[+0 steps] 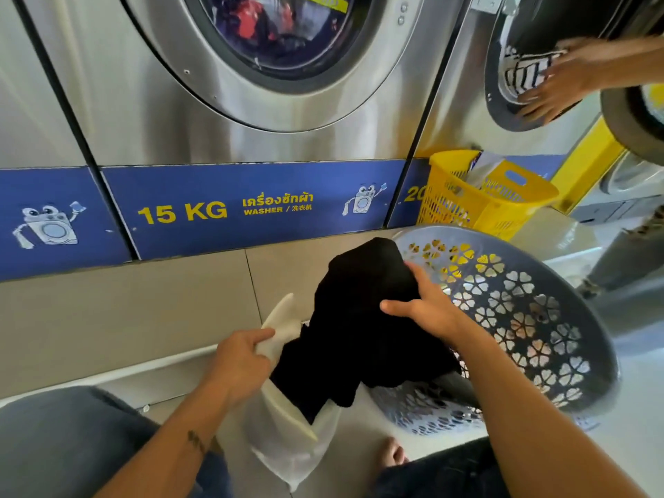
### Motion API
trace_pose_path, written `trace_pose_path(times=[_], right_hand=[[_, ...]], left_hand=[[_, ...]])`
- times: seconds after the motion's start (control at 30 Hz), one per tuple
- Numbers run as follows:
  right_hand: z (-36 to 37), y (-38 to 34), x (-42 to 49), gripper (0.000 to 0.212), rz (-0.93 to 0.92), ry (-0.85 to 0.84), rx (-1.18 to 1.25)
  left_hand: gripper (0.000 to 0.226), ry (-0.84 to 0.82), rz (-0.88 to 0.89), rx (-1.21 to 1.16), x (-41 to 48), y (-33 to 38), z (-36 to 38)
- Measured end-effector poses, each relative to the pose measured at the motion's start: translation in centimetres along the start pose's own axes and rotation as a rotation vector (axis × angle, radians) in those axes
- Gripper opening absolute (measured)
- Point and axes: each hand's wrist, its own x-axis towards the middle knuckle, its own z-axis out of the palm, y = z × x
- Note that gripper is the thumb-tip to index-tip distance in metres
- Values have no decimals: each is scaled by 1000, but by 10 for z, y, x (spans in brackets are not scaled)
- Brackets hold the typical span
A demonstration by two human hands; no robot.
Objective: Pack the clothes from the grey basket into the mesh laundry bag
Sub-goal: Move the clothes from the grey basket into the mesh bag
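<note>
A person sits on the floor in front of big silver washing machines. The left hand (241, 357) is closed on the top edge of the white mesh laundry bag (287, 436), with the thumb and fingers pinching the rim and holding the bag's mouth open. The bag stands between the person's legs, low in the middle. The right hand (427, 307) is curled around a bunch of black cloth (355, 325) and grips it tight from the right side. The black cloth hangs down, and its bottom end is inside the mouth of the bag, while its top part is bunched up above the bag. Just to the right is the grey basket (560, 318), tipped on its side with flower-shaped holes all over it. The cloth's right edge lies over the basket's rim. Behind the grey basket stands a yellow basket (485, 206) against the machines. At the top right, another person's hand (560, 84) reaches into an open machine and touches a striped cloth (524, 75). A blue band (222, 206) below the nearest machine says 15 KG.
</note>
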Motion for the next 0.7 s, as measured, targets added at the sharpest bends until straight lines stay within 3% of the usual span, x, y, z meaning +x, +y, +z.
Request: trace_pose_path(times=[0.1,0.17,0.43,0.57,0.7], right_hand=[[9,1,-2,59,-29,-41,90],[12,-2,0,51,-101,-10,-8],[26,-42,-37,66,-432,352,-685],[49,-71,-72,69,-576,335,-806],[85,-82,-81,58,-605,213,-910]], left_hand=[[52,-11,-4,0,1,-3,-2],[53,-16,-7,-1,1,-5,-4],[55,9,-17,2,0,-10,-8],[49,32,-22,-28,1,-12,-12],[45,46,-31,-24,0,-16,-18]])
